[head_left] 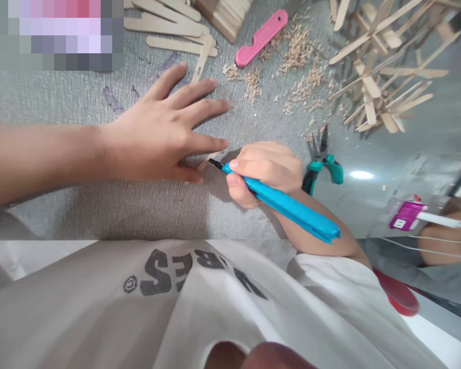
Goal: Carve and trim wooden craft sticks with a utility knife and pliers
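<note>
My left hand [165, 120] lies with its fingers spread on the grey tabletop. Its thumb and index finger rest on either side of a thin wooden craft stick [204, 164], partly hidden under the hand. My right hand [269, 171] is closed around a blue utility knife [292, 205]. The knife's dark blade touches or nearly touches the stick just right of my left thumb. Beyond my left fingertips lies another craft stick [203, 59] with a small slot cut in it.
More craft sticks [165, 25] lie at the back, beside a brown box [221, 18] of sticks. A pink cutter [261, 38] lies near wood shavings [299, 48]. Teal-handled pliers [332, 168] are behind my right hand. Crossed-stick assemblies [372, 84] stand at the back right. A purple-labelled item [407, 215] is at right.
</note>
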A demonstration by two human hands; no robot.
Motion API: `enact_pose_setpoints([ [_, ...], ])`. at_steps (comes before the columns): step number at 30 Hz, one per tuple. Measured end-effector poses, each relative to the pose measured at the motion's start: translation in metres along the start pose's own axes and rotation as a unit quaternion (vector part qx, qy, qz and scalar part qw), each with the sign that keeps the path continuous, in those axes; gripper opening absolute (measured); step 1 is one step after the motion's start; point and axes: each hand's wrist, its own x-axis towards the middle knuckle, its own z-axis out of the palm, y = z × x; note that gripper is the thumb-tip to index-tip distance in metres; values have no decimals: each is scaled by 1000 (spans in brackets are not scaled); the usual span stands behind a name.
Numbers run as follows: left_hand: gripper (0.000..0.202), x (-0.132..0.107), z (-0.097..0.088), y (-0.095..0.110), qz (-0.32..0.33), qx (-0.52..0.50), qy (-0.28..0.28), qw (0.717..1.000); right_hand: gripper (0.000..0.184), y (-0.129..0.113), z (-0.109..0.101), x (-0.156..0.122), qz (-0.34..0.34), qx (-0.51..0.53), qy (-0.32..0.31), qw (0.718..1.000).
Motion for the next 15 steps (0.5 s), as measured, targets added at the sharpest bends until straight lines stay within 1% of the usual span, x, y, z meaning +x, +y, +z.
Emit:
enact_pose_setpoints([
  [4,58,0,-1,2,-5,14,-7,1000,7,2,1,-1,0,-7,-3,1000],
  [6,58,1,-2,2,-7,13,-6,1000,4,3,1,-1,3,2,-2,1000],
  [9,56,1,-1,1,-2,9,-3,1000,5,4,0,1,-7,19,7,1000],
  [12,54,0,-1,0,-4,-7,4,1000,4,2,-3,3,1,14,-10,1000],
  [15,54,0,-1,1,-11,-7,7,1000,9,-1,-5,5,18,14,-20,1000],
])
